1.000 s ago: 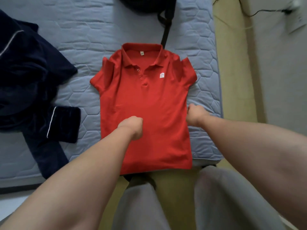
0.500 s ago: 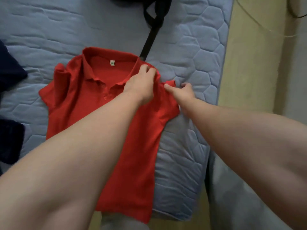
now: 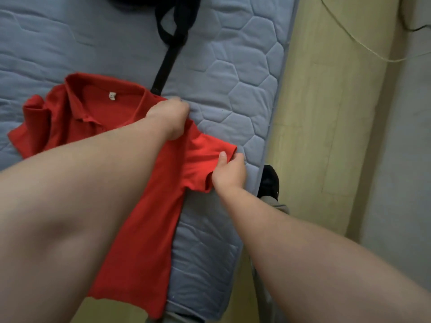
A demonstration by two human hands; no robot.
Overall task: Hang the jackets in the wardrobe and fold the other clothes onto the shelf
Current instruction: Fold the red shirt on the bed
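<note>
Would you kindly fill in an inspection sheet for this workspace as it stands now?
Surface: blue-grey quilted mattress.
Job's things: red polo shirt lying face up, hem hanging past the mattress's near edge.
Clutter: black strap running from a dark bag to the collar.
Hands: left hand grips the shirt's shoulder; right hand pinches the sleeve.
Cables: thin pale cord and dark cable by the wall.
Surroundings: yellowish floor, foot in black.
</note>
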